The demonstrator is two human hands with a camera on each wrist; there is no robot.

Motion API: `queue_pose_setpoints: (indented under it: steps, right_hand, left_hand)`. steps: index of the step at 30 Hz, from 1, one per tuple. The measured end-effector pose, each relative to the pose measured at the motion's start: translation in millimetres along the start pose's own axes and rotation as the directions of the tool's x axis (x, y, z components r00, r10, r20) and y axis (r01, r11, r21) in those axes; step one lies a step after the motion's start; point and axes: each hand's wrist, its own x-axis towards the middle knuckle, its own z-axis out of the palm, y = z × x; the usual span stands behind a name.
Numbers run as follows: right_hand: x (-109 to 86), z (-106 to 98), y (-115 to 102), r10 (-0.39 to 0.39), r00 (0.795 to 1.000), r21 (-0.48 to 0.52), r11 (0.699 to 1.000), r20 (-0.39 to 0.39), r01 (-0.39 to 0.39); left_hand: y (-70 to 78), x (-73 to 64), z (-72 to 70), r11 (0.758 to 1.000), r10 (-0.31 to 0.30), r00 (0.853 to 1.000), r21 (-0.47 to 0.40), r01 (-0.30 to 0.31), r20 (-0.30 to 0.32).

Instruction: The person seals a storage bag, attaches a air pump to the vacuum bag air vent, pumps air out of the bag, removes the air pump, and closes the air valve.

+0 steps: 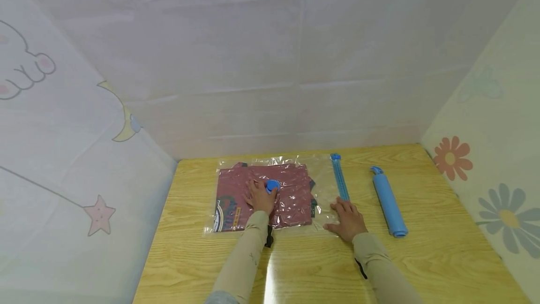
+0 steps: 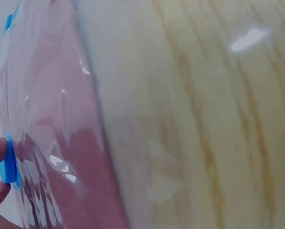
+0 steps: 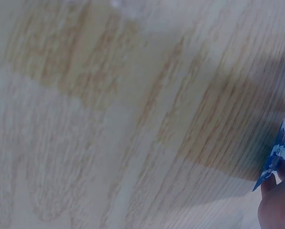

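Note:
A clear vacuum storage bag (image 1: pixel 322 179) lies flat on the wooden table, with a folded dark-pink garment (image 1: pixel 291 205) inside. My left hand (image 1: pixel 261 197) is over the bag, its thumb and a finger pinching the round blue valve cap (image 1: pixel 272 185). The left wrist view shows the valve cap (image 2: pixel 9 164) between thumb and finger. My right hand (image 1: pixel 349 219) rests at the bag's near right corner, fingers extended over the lower end of the blue zip strip (image 1: pixel 341 179). Fingers touch the zip strip (image 3: pixel 274 160) in the right wrist view, partly cut off by the frame.
A blue hand pump (image 1: pixel 390 205) lies on the table right of the bag. A small blue zip slider (image 1: pixel 335 156) sits at the strip's far end. Printed fabric walls (image 1: pixel 253 107) enclose the wooden table (image 1: pixel 190 257) at the back and both sides.

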Motion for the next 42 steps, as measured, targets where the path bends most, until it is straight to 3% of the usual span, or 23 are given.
queue_pose_setpoints:
  steps: [11, 19, 35, 42]
  right_hand:
    - [-0.2, 0.1, 4.6, -0.007, 1.0, 0.017, 1.0, -0.016, 0.007]
    - [-0.3, -1.1, 3.8, -0.006, 1.0, 0.013, 1.0, -0.008, 0.006]
    - [0.2, 4.5, 2.8, -0.008, 1.0, 0.018, 1.0, -0.009, 0.008]
    - [-0.8, 2.6, 0.4, -0.007, 1.0, 0.017, 1.0, -0.008, 0.007]
  left_hand:
    - [3.9, -1.2, -0.3, 1.0, 0.01, 0.998, -0.022, -0.009, 0.069]
    - [1.7, 0.2, 3.1, 0.999, 0.004, 0.996, -0.053, 0.001, 0.085]
    - [-3.1, -0.8, 4.1, 0.999, -0.014, 1.0, -0.053, 0.014, 0.006]
    - [-2.9, -0.3, 5.1, 0.999, -0.012, 1.0, -0.044, 0.012, 0.007]
